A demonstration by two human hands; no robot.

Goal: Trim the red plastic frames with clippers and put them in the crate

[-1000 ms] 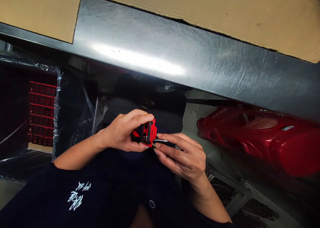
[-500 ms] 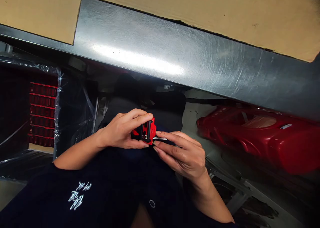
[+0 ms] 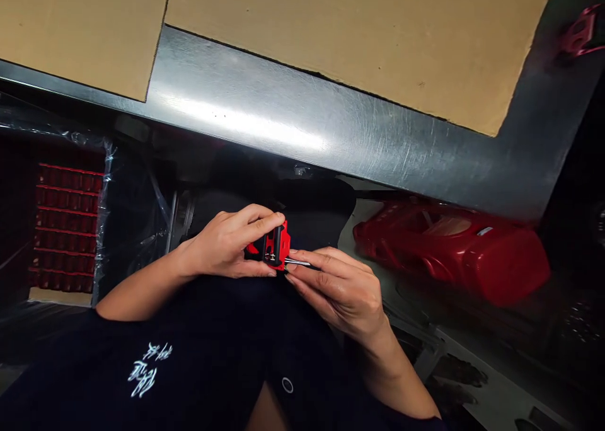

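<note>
My left hand is closed around a small red-and-black plastic part, thumb and fingers gripping its ends. The part has a dark recess with small metal bits showing. My right hand pinches a thin, shiny metal tool whose exact kind I cannot make out. Its tip end meets the right side of the part, near the lower corner; the fingertips hide the contact. Both hands are held in front of my dark shirt, below the edge of the metal table.
A metal table with cardboard sheets runs across the top. To the left, a plastic-lined box contains rows of red parts. A large red plastic shell is at the right. Another red piece lies far right.
My view has shifted, so the table's right corner and a red piece there now show. Both hands keep their hold on the part and the tool, with little visible movement.
</note>
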